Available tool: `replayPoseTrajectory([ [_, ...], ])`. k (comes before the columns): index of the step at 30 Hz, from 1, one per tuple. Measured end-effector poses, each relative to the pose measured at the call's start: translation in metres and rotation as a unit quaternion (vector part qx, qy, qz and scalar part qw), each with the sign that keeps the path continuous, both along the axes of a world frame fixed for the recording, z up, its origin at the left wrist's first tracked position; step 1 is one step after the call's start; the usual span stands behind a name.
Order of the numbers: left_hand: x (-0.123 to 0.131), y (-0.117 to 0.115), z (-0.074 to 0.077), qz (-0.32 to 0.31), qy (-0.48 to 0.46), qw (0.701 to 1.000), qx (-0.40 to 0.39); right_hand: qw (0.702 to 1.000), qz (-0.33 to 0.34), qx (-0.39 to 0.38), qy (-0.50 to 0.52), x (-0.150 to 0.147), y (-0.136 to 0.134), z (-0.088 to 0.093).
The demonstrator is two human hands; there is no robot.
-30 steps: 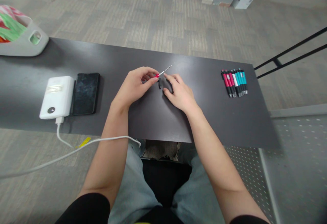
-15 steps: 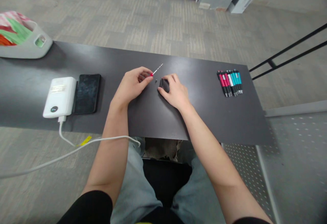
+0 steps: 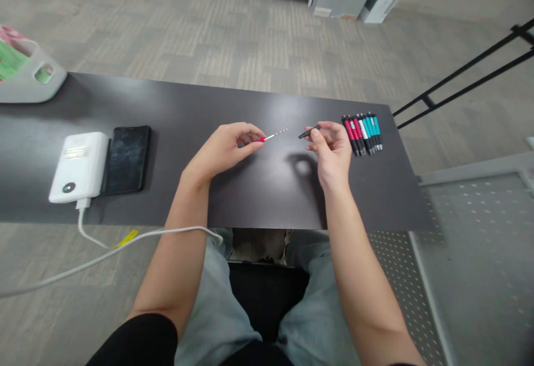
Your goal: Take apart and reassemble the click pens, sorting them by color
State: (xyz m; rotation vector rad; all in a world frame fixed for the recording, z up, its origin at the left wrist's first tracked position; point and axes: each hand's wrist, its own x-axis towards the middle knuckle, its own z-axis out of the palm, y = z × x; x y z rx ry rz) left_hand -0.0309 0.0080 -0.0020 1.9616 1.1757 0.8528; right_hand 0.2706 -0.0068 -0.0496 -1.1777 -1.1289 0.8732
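My left hand [image 3: 236, 146] pinches the red upper part of a pen [image 3: 262, 139] between thumb and fingers. A thin white refill [image 3: 276, 134] sticks out of it toward the right. Opposite, my right hand [image 3: 335, 152] is raised over the table and grips a black pen barrel [image 3: 308, 132], whose narrow end points left at the refill. A short gap separates the two pen parts. My fingers hide the rear of the barrel and much of the red part.
Red, white and teal pens [image 3: 362, 132] lie in a row on the dark table [image 3: 267, 199], just right of my right hand. To the left are a phone [image 3: 127, 159] and a white power bank [image 3: 79, 166] with a white cable [image 3: 137, 239]. A white basket [image 3: 45, 85] holds colourful items.
My right hand has lifted off the tabletop and moved right, bringing up the black barrel. My left hand, still holding the red pen part, has shifted slightly right and nearer to me.
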Motion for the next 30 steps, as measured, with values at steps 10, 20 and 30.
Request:
replayPoseTrajectory([
  [10, 0.018, 0.000, 0.004, -0.032, 0.008, 0.999, -0.013, 1.000, -0.012, -0.005, -0.017, 0.006, 0.000, 0.008],
  [20, 0.024, 0.002, -0.001, -0.038, 0.003, 0.999, -0.013, 1.000, 0.009, -0.022, -0.017, 0.003, -0.002, 0.008],
  [30, 0.024, 0.002, -0.001, -0.036, 0.006, 0.999, -0.010, 1.000, -0.002, -0.025, -0.009, 0.002, -0.002, 0.010],
])
